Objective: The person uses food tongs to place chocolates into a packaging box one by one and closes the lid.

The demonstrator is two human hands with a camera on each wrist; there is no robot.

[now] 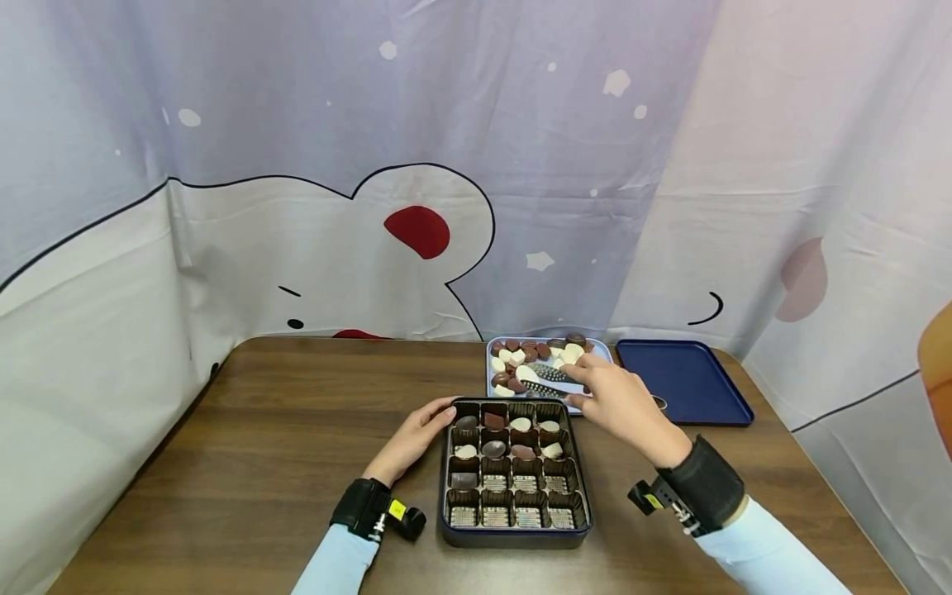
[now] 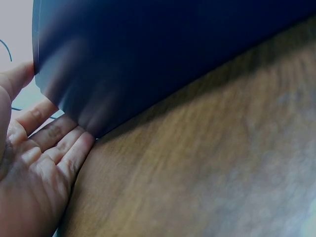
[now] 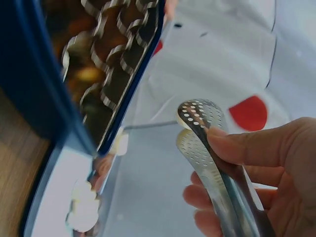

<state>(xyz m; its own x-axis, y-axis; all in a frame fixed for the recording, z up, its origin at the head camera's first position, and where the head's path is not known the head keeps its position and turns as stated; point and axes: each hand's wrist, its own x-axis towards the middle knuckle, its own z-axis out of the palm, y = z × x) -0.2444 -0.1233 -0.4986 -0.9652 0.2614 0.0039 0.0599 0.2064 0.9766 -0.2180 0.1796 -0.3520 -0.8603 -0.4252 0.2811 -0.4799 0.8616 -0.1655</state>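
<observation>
My right hand [image 1: 621,401] pinches metal serving tongs [image 3: 217,168] with perforated, rounded heads. A cream-coloured piece of chocolate [image 3: 181,123] shows between the heads. They hang over a pale blue tray [image 1: 606,351] of brown and white chocolates. Nearer me is a dark chocolate box [image 1: 513,537] with a grid of compartments. Its two far rows hold a chocolate each, as does the leftmost compartment of the third row; the nearest row shows bare ribbed bottoms. My left hand [image 1: 412,438] grips the box's far left corner, thumb at the rim, fingers reaching behind the wall [image 2: 64,128].
A dark blue rectangular tray or lid [image 1: 684,380] lies right of the pale tray, close to the table's far right edge. The brown wooden table [image 1: 312,430] extends to the left of the box. A printed curtain [image 1: 297,248] hangs behind the table.
</observation>
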